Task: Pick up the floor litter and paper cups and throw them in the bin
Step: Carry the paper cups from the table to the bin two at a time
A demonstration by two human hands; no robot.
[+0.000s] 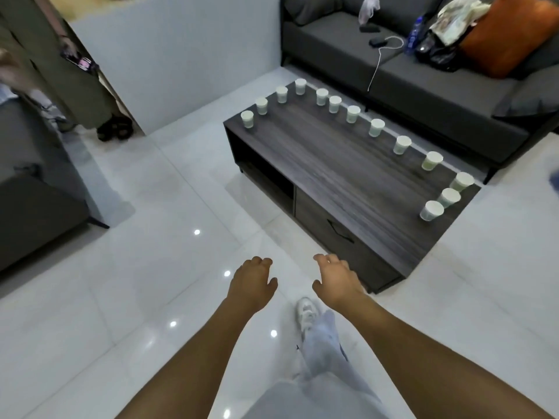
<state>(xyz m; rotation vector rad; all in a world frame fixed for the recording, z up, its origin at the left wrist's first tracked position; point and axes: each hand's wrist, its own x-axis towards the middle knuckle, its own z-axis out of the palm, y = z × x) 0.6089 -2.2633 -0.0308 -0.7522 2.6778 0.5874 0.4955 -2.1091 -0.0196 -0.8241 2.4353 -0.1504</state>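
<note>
Evidently early in the task: thirteen cups (376, 127) standing upright on the table (317, 173), none of them lifted. Ranged along three edges: four down the far-left end, from one near the front corner (247, 119) to one at the back corner (300, 86); seven spaced along the back edge nearest the sofa (438, 95), ending at a cup on the right corner (462, 182); two more just beside it on the right end, the nearest (431, 210) closest to the front. Contents not discernible; greenish-white sides, pale rims. No bin in view, and no litter to be made out on the glossy white floor (151, 267), so neither part of the task shown as done and, by judgement, all thirteen cups left to collect. Left hand (251, 282) and right hand (337, 281) both empty, held forward over the floor short of the table's near corner, fingers loosely curled downward and gripping nothing; apart from each other and well apart from every cup. Between the forearms, a leg in pale trousers and a white shoe (307, 313) stepping toward the table. Further out: on the sofa, an orange cushion (508, 34), a blue bottle (413, 34), a black bag, a white cable and small dark items; at left, a second dark seat (33, 213) and, beyond a low white partition (181, 55), another person standing with a phone (79, 62) in hand.
</note>
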